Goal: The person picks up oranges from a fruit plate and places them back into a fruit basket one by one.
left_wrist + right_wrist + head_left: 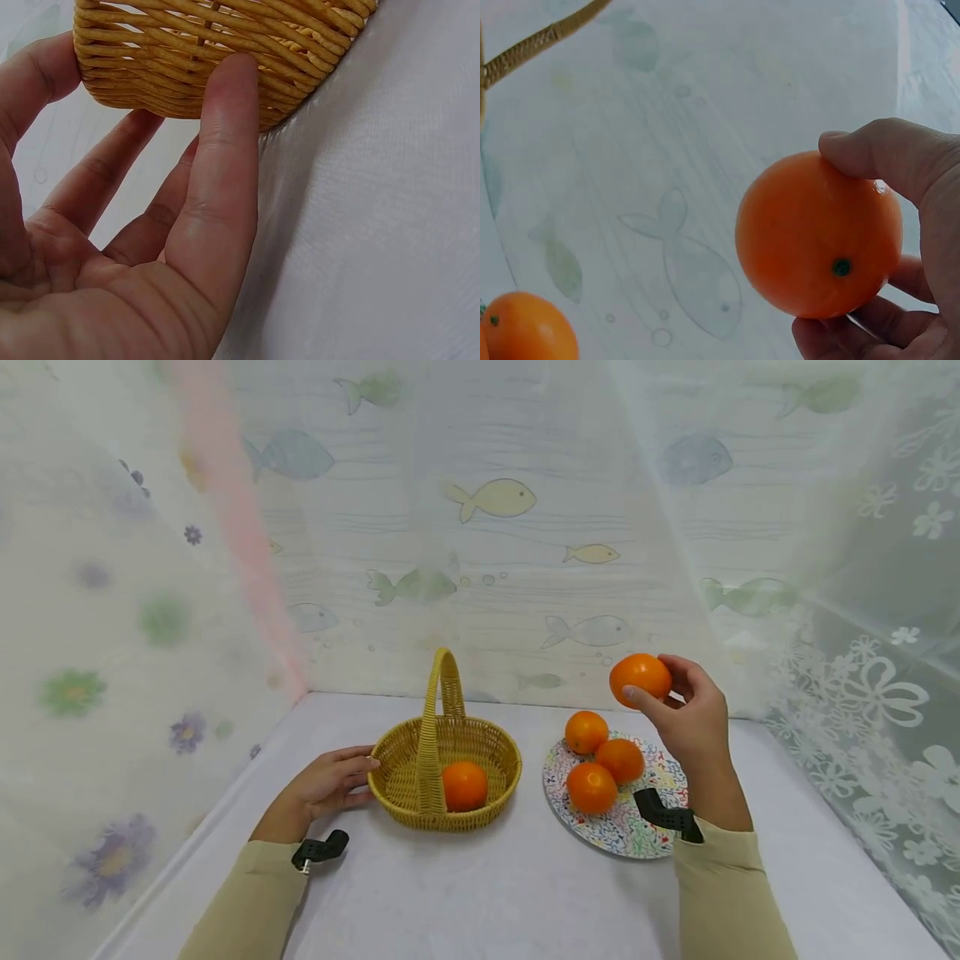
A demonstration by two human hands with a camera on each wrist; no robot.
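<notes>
Pale, sheer fabric [420, 652] printed with fish in faded green, yellow and blue hangs behind a table spread with a white cloth [480, 893]. The person's right hand [693, 714] grasps an orange [640, 679], thumb on one side and fingers curled on the other, and holds it up clear of the table; the right wrist view shows a small green stem end on its skin. Below it, toward the near left, a round plate [652, 839] speckled in many colours carries three more oranges [592, 787], grouped close together on its left half, the farthest one near the rim.

The left hand [333, 781] rests at the left end of a yellow woven basket [390, 777], its relaxed fingers spread and touching the wickerwork rather than clenched around it. One orange [464, 786] lies inside the basket, right of the tall arched handle [429, 735]. The basket stands on the cloth to the left of the plate, with a gap between them.

Both arms wear beige sleeves [247, 897], and a black wrist mount [320, 849] sits at each cuff. Farther out, a flower-printed curtain [112, 693] hangs at the left, and white floral lace [877, 693] at the right.
</notes>
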